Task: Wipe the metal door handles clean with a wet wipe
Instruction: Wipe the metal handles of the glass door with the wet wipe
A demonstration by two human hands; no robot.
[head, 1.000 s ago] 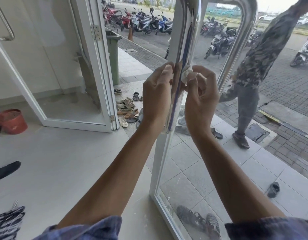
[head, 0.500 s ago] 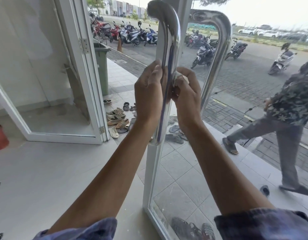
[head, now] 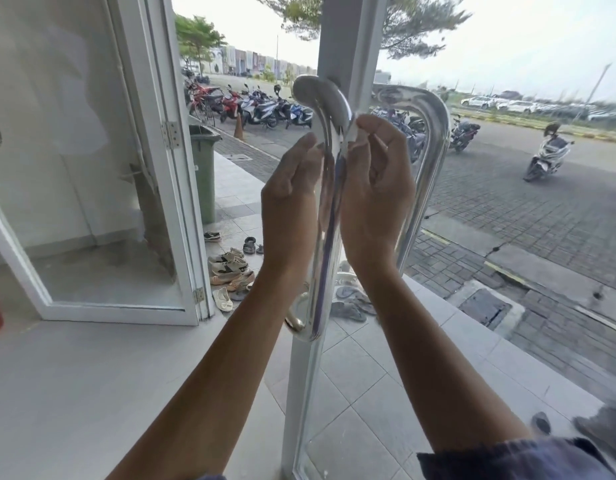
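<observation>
My hands have climbed to the near handle's (head: 325, 216) upper bend: right hand (head: 376, 188) pinches the wet wipe (head: 351, 131) there, left hand (head: 292, 199) cupped loosely alongside. The straight run below looks covered.

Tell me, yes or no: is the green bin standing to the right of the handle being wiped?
No, the green bin stands left of the near handle, by the open door's hinges.
</observation>
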